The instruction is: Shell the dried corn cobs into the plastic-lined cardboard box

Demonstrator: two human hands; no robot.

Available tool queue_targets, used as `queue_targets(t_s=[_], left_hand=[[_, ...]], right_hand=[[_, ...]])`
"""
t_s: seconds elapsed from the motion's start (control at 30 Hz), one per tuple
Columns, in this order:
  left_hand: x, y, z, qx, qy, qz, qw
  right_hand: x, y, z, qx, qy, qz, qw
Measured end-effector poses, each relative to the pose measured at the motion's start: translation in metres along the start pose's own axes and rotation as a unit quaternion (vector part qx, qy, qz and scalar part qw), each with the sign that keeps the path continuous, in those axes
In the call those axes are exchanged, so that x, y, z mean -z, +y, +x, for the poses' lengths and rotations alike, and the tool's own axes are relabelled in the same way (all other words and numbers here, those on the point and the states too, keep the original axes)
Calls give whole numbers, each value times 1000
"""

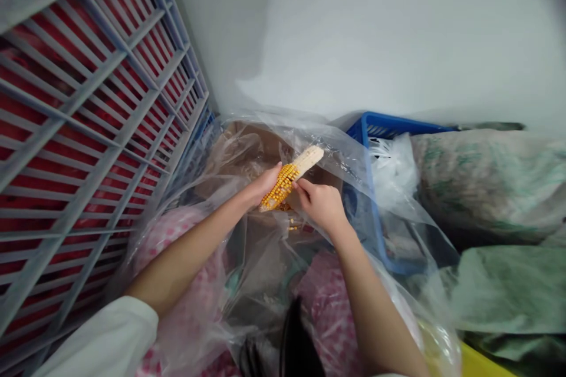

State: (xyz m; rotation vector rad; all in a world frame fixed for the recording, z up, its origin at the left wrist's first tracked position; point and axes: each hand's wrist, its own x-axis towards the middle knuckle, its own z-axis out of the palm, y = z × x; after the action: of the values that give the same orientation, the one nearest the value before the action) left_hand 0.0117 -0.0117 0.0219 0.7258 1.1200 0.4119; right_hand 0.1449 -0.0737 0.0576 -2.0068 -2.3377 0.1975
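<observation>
My left hand [260, 185] is closed around the lower end of a dried corn cob [287, 179] and holds it tilted up to the right. The cob's top end is bare and pale; orange-yellow kernels cover the rest. My right hand [321, 203] presses its thumb and fingers against the kernels on the cob's right side. A few loose kernels [292, 227] are in the air or on the plastic just below the cob. Both hands are over a clear plastic sheet [265, 259] that lines a brown box [247, 147].
A stack of grey plastic crates [88, 129] with red contents fills the left. A blue basket [375, 129] stands right of the box, with white bags in it. Large green-printed sacks [486, 188] lie at the right, a yellow edge [481, 362] below them. A white wall is behind.
</observation>
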Motion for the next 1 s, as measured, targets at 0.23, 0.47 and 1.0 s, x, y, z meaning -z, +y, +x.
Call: queue_targets(t_s=[0.23, 0.47, 1.0], left_hand=[[8, 8, -5, -193, 185, 372, 889], [2, 14, -19, -201, 238, 551, 774], [11, 15, -11, 7, -29, 86, 996]], right_hand=[[5, -10, 0, -26, 1, -38, 999], [0, -16, 4, -38, 0, -55, 998], [-6, 10, 2, 82, 30, 165, 982]])
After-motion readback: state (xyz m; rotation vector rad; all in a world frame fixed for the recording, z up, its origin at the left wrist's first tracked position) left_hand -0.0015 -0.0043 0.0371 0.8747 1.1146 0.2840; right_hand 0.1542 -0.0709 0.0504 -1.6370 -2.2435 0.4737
